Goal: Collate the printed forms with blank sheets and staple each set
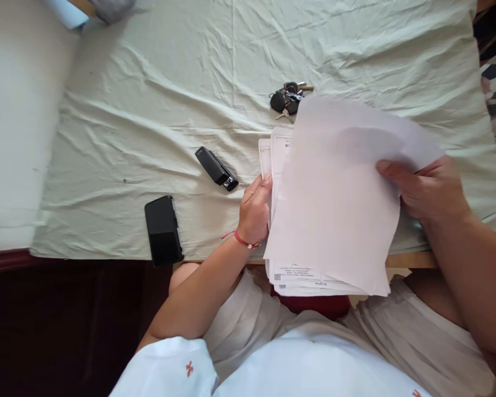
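A stack of printed paper sheets [297, 275] lies at the near edge of the table and hangs slightly over it. My left hand [255, 209] grips the stack's left edge, a red string bracelet on its wrist. My right hand [427, 187] pinches the right side of a blank white top sheet [334, 193], which is lifted and curled above the stack. The printed sheets under it show only at the left and bottom edges.
A pale green wrinkled cloth [149, 110] covers the table. On it lie a black stapler [217, 169], a black phone [163, 230] at the near edge, and a bunch of keys [288, 99] behind the papers. A white wall is at left.
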### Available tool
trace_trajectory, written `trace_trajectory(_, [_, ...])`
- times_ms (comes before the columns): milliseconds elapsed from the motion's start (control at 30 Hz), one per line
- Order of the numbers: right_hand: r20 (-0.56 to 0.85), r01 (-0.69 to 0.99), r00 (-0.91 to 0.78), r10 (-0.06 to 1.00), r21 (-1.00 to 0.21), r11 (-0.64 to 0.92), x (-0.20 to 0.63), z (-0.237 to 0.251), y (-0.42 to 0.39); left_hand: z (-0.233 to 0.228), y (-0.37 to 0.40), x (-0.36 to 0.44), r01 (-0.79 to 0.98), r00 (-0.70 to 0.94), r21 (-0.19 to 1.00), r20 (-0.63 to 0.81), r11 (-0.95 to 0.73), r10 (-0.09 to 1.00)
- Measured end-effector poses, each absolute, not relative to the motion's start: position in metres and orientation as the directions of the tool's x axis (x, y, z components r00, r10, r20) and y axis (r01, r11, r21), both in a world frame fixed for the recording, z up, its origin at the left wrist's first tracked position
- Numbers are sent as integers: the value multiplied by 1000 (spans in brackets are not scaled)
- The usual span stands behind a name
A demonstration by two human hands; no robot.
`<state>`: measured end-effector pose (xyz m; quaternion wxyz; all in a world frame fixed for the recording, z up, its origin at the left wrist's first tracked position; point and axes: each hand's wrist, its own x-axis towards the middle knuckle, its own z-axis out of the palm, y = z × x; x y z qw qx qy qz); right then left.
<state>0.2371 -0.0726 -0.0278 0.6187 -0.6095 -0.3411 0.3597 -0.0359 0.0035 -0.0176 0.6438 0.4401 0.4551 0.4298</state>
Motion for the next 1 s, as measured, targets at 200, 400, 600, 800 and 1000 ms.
trace_trajectory(200, [15, 46, 515, 857, -999, -10, 240, -31, -74, -19, 4, -35, -220, 218, 933, -236, 284, 947])
trace_trajectory(400, [74, 47, 516, 853, -997, 58, 236, -30, -72, -19, 2, -35, -237, 246, 918, -260, 319, 934])
trace_trajectory(600, [25, 48, 486, 874, -999, 2, 236, -30, -75, -23, 0, -37, -245, 266, 913, -259, 325, 929])
trace_trajectory(800, [47, 37, 507, 860, -999, 32, 236, -31, -75, -23, 0, -38, -216, 315, 917, -259, 335, 913])
trace_trajectory(1000, [68, 49, 499, 864, -998, 50, 234, -29, -74, -26, 0, -38, -212, 328, 931, -218, 296, 919])
